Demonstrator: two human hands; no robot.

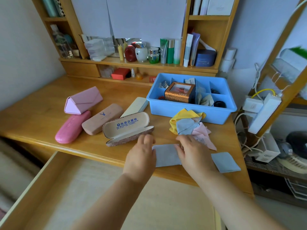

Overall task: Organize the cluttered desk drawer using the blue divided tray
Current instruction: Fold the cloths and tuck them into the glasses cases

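Blue divided tray [191, 112] is set on the far right of the wooden desk [41, 113], and several of its compartments are already filled: a copper-coloured box [179, 92] stands in the left part, dark round items lie in the right-hand cells, and crumpled cloths are seen in the middle. Just in front of its near wall a loose heap of yellow, grey and pink cloths [189, 127] is piled. Nearer still, a grey cloth [166, 155] is spread flat at the desk edge and is pressed at both ends: the left hand [141, 156] rests on its left end with fingers bent downward, and the right hand [192, 151] lies on its right end with fingers extended and flat. A second grey cloth [226, 161], already folded, lies to the right.

To the left, an open patterned glasses case [127, 128] is placed beside a tan case [102, 118], a pink oval case [71, 127], a pink triangular case [83, 100] and a cream case [134, 105]. The drawer [49, 188] is pulled out below and appears emptied.

The step in hand is judged to be the folding of cleaning cloths. The next move calls for one end to be lifted and laid squarely over the other, then flattened.
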